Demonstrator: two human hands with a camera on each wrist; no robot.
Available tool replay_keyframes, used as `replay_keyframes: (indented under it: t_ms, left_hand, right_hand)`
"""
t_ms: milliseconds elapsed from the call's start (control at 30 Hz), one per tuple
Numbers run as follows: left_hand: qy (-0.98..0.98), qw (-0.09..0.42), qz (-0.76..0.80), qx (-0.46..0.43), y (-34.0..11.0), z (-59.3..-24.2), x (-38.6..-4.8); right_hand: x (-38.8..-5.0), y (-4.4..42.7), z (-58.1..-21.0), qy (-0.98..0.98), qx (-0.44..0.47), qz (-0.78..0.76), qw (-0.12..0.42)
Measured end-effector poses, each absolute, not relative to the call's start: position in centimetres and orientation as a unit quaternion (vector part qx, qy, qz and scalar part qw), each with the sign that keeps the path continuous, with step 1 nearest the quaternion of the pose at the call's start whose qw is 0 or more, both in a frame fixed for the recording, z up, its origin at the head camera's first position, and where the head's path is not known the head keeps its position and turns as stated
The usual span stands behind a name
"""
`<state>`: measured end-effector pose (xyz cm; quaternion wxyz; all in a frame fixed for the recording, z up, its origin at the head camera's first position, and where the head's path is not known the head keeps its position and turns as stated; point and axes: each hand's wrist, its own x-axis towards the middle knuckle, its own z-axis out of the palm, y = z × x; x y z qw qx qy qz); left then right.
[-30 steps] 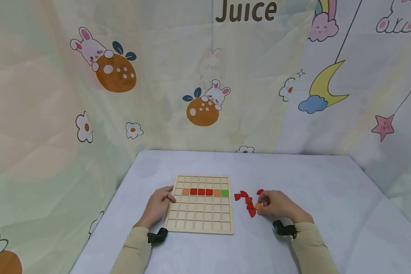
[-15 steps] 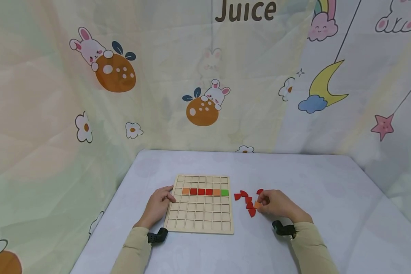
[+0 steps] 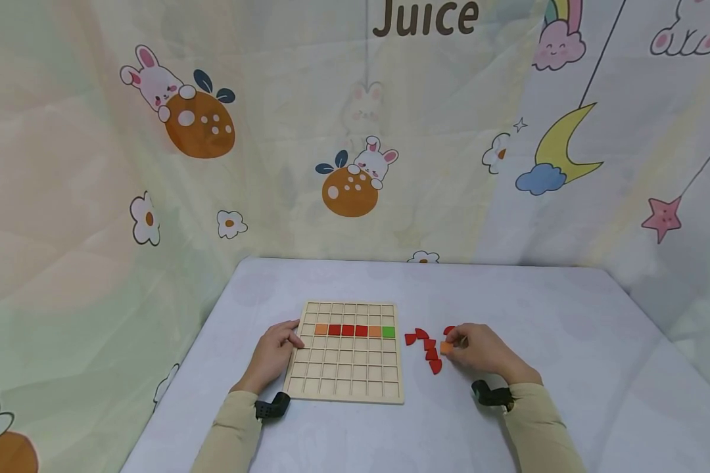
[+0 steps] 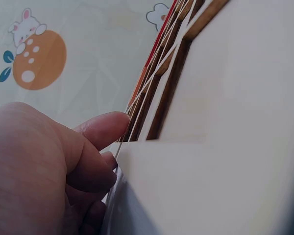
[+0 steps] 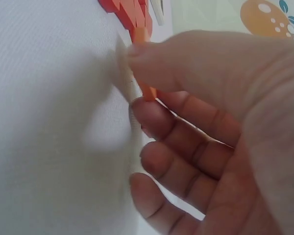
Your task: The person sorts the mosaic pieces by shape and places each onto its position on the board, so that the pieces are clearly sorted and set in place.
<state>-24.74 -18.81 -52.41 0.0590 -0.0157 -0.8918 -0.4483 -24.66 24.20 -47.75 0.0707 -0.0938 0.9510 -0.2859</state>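
Observation:
A wooden grid board [image 3: 348,374] lies on the table, one row holding an orange tile [image 3: 321,330], three red tiles [image 3: 348,330], another orange tile [image 3: 375,332] and a green tile [image 3: 388,332]. At the board's left edge, my left hand [image 3: 271,355] grips the rim; in the left wrist view, that hand [image 4: 44,161] has its fingertips against the board's edge [image 4: 186,176]. Right of the board, my right hand [image 3: 486,353] pinches a loose orange tile [image 3: 446,348] between thumb and fingers. The right wrist view shows the same orange tile [image 5: 141,35] in my hand [image 5: 210,107].
Several loose red pieces [image 3: 430,354] lie between the board and my right hand, and one more red piece [image 3: 449,330] is just beyond its fingers. A white cloth covers the table [image 3: 479,289]. Behind it hangs a printed curtain [image 3: 284,164].
My right hand has moved slightly away from me with the orange tile, which now sits a little farther up beside the red pieces. The left hand and the board have stayed put.

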Motion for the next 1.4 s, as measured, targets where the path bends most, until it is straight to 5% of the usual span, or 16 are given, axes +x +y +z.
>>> replay_keyframes:
  t_ms: [700, 1400]
  left_hand:
    - [-0.895, 0.055, -0.443, -0.014, -18.8, -52.3, -24.8]
    - [-0.893, 0.056, -0.446, -0.020, -18.9, -52.3, -24.7]
  right_hand:
    - [-24.8, 22.8, -47.6, 0.949, -0.104, -0.298, -0.017]
    - [-26.0, 17.2, -47.3, 0.952, -0.150, -0.265, -0.018]
